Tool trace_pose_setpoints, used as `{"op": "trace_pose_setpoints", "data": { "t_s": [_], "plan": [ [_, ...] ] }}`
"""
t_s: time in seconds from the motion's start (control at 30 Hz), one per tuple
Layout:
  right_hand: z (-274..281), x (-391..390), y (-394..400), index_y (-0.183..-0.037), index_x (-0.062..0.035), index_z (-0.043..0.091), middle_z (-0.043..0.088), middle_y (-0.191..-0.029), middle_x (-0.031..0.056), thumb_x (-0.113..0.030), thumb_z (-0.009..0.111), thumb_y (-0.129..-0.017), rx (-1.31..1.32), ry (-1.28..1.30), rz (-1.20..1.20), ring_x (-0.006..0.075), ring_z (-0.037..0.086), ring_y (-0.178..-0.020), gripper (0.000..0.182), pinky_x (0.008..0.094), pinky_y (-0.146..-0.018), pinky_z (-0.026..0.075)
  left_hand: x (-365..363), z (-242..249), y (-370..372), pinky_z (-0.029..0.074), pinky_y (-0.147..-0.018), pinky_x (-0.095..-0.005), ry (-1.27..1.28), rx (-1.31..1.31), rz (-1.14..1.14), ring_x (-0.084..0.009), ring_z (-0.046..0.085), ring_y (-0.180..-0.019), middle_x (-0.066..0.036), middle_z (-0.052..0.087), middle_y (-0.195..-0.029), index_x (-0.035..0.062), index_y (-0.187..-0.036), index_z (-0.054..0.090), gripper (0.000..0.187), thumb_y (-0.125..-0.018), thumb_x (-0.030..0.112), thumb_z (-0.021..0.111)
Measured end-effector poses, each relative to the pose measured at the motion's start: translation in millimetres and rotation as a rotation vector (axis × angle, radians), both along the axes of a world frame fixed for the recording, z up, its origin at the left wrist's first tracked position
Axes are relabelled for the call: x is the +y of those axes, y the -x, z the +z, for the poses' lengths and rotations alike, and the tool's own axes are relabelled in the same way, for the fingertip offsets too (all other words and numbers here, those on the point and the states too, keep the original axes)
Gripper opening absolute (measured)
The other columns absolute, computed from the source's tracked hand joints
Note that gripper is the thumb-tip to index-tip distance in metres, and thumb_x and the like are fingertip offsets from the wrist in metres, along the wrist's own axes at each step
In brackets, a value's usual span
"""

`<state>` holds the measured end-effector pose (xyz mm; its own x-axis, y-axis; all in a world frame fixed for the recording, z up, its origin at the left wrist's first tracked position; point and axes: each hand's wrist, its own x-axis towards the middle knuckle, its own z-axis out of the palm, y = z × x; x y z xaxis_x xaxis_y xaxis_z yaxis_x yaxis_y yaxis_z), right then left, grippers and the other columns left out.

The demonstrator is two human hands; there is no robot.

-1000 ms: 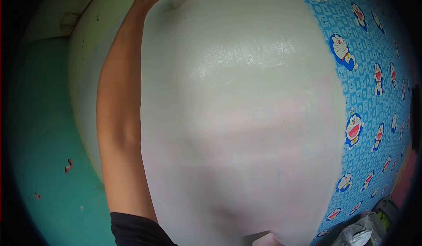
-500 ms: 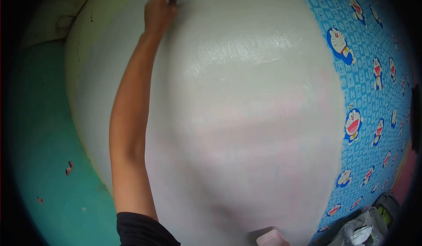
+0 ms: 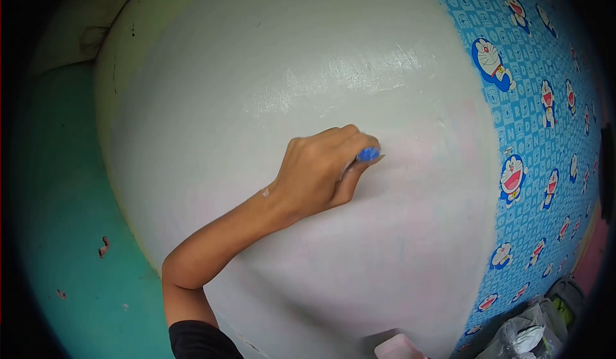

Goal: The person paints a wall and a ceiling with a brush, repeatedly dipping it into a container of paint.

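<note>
My left hand (image 3: 324, 166) is closed in a fist against the pale wall (image 3: 359, 250), around the middle of the painted area. A tool with a blue handle end (image 3: 368, 154) pokes out between thumb and forefinger; its working end is hidden by the hand, so its kind does not show. A small white smear marks the wrist. Above the hand, a band of the wall shines as if wet, and faint pink patches show through below and to the right. At the bottom edge, part of a pink container (image 3: 398, 347) shows. My right hand is out of view.
Blue cartoon-print wallpaper (image 3: 526, 134) borders the pale area on the right. A green wall (image 3: 77, 198) with chipped spots stands on the left. Clear plastic bags (image 3: 526, 340) and a grey item (image 3: 568, 301) lie at bottom right.
My left hand has come down and to the right from the top of the wall, still gripping the blue-handled tool. The elbow is now bent. The pink container has hardly moved.
</note>
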<state>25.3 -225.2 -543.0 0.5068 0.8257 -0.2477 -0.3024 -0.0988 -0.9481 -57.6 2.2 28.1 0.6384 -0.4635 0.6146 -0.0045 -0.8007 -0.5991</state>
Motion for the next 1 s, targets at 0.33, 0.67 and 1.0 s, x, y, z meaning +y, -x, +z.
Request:
{"op": "trace_pose_setpoints", "data": {
  "t_s": [0.33,0.67,1.0],
  "plan": [
    [1,0,3,-0.148,-0.0056,0.041,0.056,-0.132,0.0139,-0.048,0.043,-0.105,-0.018,-0.011,-0.012,0.0273,0.060,-0.108,0.060,0.0369,-0.078,0.055,0,180,-37,0.056,-0.079,-0.0369,0.377,-0.096,0.089,-0.0243,0.072,-0.087,-0.016,0.073,-0.096,-0.0044,-0.107,0.070,0.046,-0.090,0.038,0.071],
    [0,-3,2,-0.147,-0.0049,0.041,0.055,-0.133,0.0141,-0.047,0.043,-0.105,-0.027,-0.014,-0.031,0.0277,0.060,-0.109,0.060,0.0371,-0.079,0.055,-6,340,-45,0.052,-0.079,-0.0377,0.060,-0.531,-0.035,-0.0223,0.067,-0.084,-0.012,0.072,-0.094,-0.0021,-0.102,0.068,0.023,-0.096,0.020,0.065],
    [-2,-7,-1,-0.147,-0.0041,0.042,0.055,-0.135,0.0143,-0.047,0.043,-0.105,-0.033,-0.021,-0.026,0.0282,0.060,-0.111,0.060,0.0374,-0.080,0.055,55,283,-60,0.056,-0.079,-0.0381,-0.335,-0.715,0.057,-0.0308,0.072,-0.094,-0.013,0.073,-0.106,0.0109,-0.114,0.071,0.024,-0.094,0.022,0.065]
  ]
}}
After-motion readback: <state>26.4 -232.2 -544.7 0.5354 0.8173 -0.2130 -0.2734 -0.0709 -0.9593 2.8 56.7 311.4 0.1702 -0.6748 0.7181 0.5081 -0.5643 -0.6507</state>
